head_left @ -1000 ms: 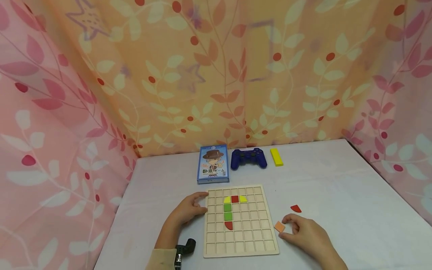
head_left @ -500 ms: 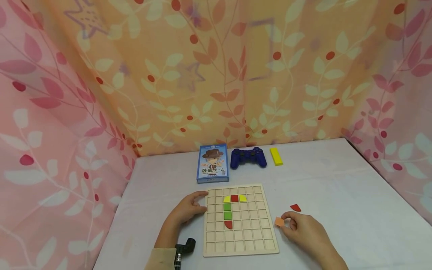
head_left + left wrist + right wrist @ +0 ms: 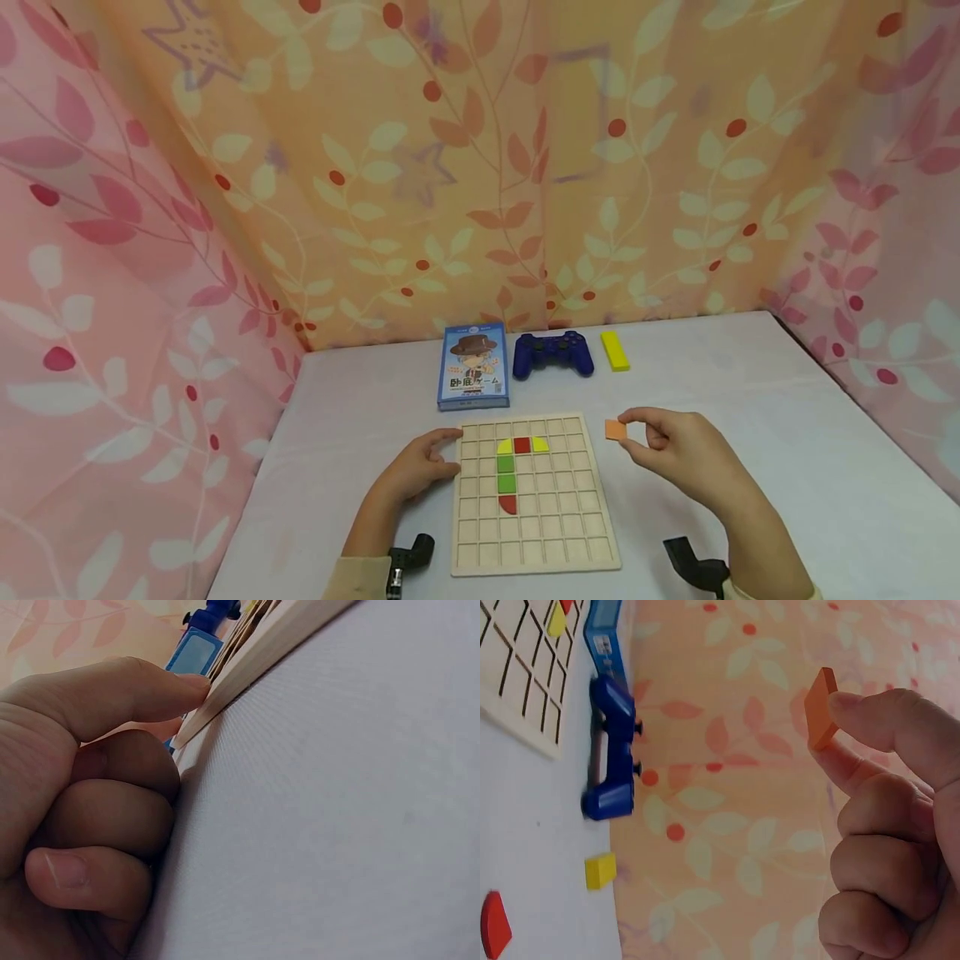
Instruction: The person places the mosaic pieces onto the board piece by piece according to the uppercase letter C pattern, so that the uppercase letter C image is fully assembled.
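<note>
A pale wooden grid board [image 3: 555, 525] lies on the table with yellow, red and green flat pieces in some of its cells. At its left edge, my left hand [image 3: 416, 467] touches the rim with thumb and index finger, and its other fingers are curled, as the left wrist view shows. My right hand [image 3: 682, 454] pinches an orange square tile [image 3: 616, 429] between thumb and index finger, raised off the table to the right of the board. In the right wrist view a red quarter-round piece [image 3: 496, 926] lies on the table; in the head view my right hand hides it.
Behind the board stand a blue game box [image 3: 473, 367], a dark blue game controller [image 3: 553, 354] and a yellow block [image 3: 615, 351]. Floral curtains [image 3: 480, 167] close off the back and both sides. The table [image 3: 810, 400] extends to the right.
My right hand has lifted the orange tile from beside the board's lower right and moved it farther back, toward the upper right corner. The left hand and board have stayed put.
</note>
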A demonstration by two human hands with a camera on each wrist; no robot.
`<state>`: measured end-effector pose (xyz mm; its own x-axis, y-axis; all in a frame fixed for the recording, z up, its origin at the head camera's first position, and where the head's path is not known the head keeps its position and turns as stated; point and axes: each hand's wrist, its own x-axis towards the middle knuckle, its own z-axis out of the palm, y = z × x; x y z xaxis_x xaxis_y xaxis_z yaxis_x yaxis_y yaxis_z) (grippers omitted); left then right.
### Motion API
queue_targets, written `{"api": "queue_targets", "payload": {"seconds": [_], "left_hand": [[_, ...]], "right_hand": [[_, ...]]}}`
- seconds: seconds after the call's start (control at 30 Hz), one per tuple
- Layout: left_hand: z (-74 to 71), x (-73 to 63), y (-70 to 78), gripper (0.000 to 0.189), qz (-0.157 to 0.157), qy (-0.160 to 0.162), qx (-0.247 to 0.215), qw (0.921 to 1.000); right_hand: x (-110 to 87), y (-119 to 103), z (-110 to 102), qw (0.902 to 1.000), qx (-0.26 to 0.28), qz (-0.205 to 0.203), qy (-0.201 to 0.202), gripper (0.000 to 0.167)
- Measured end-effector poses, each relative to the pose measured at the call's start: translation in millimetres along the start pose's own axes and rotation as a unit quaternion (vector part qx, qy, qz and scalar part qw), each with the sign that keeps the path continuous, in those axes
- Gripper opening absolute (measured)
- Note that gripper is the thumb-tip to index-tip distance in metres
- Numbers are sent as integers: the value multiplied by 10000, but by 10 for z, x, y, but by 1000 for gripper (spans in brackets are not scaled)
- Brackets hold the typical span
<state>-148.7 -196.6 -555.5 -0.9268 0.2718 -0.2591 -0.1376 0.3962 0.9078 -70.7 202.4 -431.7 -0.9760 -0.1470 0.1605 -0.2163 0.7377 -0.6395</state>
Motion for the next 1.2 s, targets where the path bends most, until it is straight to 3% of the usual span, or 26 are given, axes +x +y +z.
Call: {"api": "queue_targets", "payload": {"seconds": [0.27,0.43,0.67,0.97,1.2], "left_hand": [[3,-12,-18,64,64,-6,-61,10000],[1,-11,-54,65,60,0,-68,10000],[-5,9,-58,63,66,25,41,10000],[26,3,-18,62,8,90,111,9999],[14,9,-22,62,-32,151,268,9995]], "right_hand": [[87,-190,248,9966,361,-680,-303,21],[117,-290,529,9896,218,-1164,-811,20],[124,-291,939,9786,95,-1272,-1615,15],[142,-174,1283,9785,-152,-1026,-1782,13],[157,-101,1399,9793,-388,-964,-1737,13]]}}
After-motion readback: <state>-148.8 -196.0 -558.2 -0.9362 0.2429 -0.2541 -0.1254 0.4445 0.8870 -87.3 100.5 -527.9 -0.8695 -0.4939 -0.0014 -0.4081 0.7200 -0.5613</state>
